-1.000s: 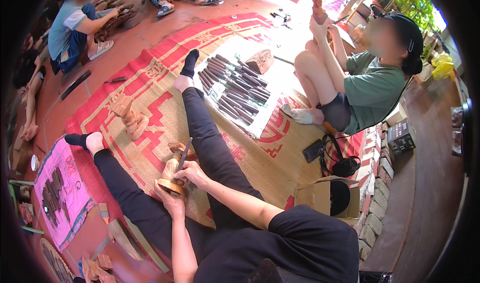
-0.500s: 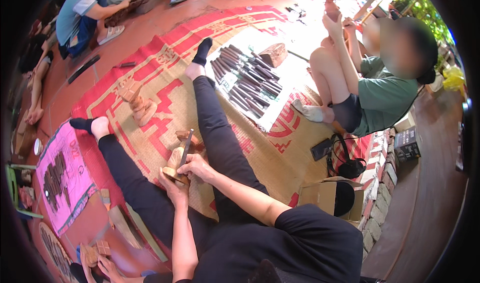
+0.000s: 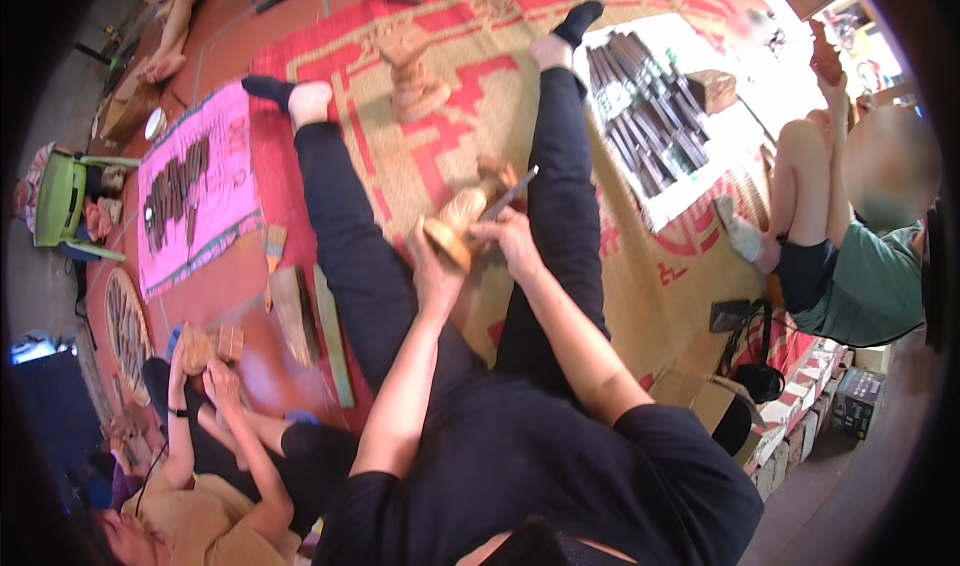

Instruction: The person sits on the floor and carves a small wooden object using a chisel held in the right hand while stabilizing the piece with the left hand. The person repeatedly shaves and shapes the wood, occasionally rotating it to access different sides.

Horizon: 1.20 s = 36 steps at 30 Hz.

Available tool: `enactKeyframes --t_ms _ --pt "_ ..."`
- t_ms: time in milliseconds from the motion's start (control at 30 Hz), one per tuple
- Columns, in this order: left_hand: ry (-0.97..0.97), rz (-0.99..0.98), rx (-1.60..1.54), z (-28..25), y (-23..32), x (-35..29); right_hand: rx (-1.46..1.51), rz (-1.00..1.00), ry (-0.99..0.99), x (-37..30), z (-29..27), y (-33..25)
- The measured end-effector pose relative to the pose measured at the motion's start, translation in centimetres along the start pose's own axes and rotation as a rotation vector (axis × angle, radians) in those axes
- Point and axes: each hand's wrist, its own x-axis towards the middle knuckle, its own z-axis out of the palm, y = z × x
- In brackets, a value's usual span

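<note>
Head view, person seated on a red-and-tan woven floor mat (image 3: 420,156) with legs stretched toward the upper frame. Just left of the frame's centre, the left hand (image 3: 432,278) was wrapped closed around the lower end of a pale carved wooden figure (image 3: 462,224), fingers curled under its rounded base. The right hand (image 3: 512,248) was closed around the handle of a slim dark-bladed carving chisel (image 3: 508,196), whose blade ran up and right from the fist, its lower part lying against the figure's upper right side. The figure therefore sat between the two hands, tilted, touching both, above the gap between the black-trousered legs.

Upper right of centre: a white cloth (image 3: 700,116) bearing a row of dark long-handled carving tools (image 3: 640,116) and a small brown wooden block (image 3: 712,90). Upper centre: a second unfinished wooden carving (image 3: 412,78) standing on the mat. Left: a pink rectangular cloth (image 3: 215,216) carrying more dark tools. Far left: a green plastic stool (image 3: 62,198). Lower right: an open brown cardboard box (image 3: 700,401), and beside it at the frame's edge a dark printed box (image 3: 860,401).

A seated person in a green shirt (image 3: 870,286) occupied the right edge; another person in a tan shirt (image 3: 215,516), lower left, held small wooden pieces (image 3: 210,344) in both hands.
</note>
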Motion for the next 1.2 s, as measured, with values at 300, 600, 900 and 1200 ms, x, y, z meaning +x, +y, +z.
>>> enactKeyframes --t_ms 300,600,900,1200 --pt "-0.051 -0.057 -0.041 -0.4 0.8 -0.1 0.033 0.028 0.000 0.0 1.0 -1.1" --pt "-0.041 -0.020 -0.012 -0.2 0.2 0.0 0.016 0.065 -0.060 -1.4 1.2 -0.6" --pt "-0.049 0.027 0.003 -0.1 -0.3 -0.1 0.099 0.036 0.041 -0.3 -0.3 0.4" --pt "-0.042 -0.006 -0.043 0.0 0.0 0.0 0.119 0.012 0.047 -0.4 -0.7 1.1"
